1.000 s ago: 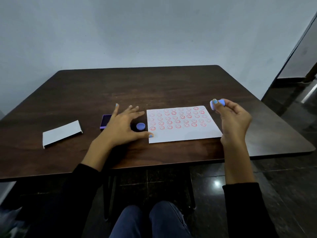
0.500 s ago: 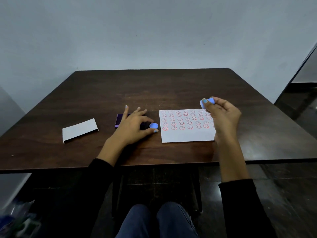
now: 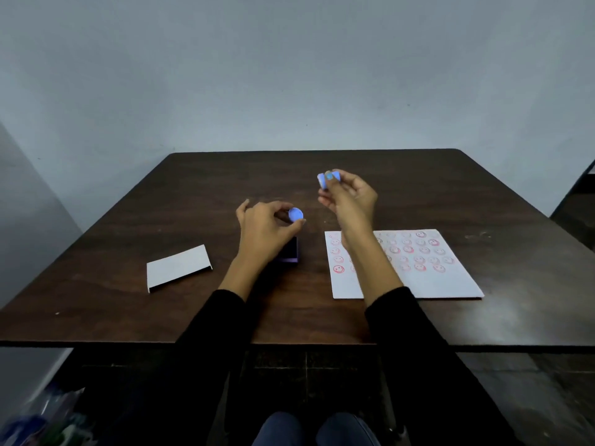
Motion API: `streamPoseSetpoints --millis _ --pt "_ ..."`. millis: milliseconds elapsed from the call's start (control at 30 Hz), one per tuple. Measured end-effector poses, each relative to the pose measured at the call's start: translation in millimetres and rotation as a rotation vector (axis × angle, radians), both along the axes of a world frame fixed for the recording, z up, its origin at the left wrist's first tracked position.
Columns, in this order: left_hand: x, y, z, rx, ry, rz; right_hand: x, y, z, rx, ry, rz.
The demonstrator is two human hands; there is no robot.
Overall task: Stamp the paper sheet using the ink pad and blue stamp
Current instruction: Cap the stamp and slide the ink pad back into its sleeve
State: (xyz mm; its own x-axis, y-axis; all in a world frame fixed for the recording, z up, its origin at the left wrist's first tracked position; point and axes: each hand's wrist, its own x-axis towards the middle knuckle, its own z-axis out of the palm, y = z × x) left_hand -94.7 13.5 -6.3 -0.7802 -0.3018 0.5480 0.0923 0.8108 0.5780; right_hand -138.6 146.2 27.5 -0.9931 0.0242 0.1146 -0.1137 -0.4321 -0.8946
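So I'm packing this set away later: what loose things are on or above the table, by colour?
Blue: 2, a stamp piece in the right hand and a round piece in the left hand
White: 2, the stamped sheet and a card
Purple: 1, the ink pad
Total: 5

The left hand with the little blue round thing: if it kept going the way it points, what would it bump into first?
Probably the right hand holding the blue stamp; the left hand points its blue cap that way, though depth is unclear.

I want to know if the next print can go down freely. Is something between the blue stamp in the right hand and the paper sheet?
The person's own right forearm lies over the left part of the paper sheet. Otherwise nothing visible stands between the blue stamp in the right hand and the sheet's bare lower strip.
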Motion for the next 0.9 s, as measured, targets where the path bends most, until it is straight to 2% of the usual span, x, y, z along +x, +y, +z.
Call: streamPoseSetpoints --millis 300,500,900 --pt "-0.6 -10.9 -13.9 0.125 0.135 0.111 -6.5 -37.8 -32.9 0.154 0.026 0.01" --pt "0.2 -8.5 -14.3 0.148 0.1 0.078 -3.7 -38.0 -37.3 0.213 0.009 0.063" --pt "8.1 -3.1 -9.5 0.13 0.115 0.016 -3.9 -35.9 -38.1 0.095 -0.055 0.196"
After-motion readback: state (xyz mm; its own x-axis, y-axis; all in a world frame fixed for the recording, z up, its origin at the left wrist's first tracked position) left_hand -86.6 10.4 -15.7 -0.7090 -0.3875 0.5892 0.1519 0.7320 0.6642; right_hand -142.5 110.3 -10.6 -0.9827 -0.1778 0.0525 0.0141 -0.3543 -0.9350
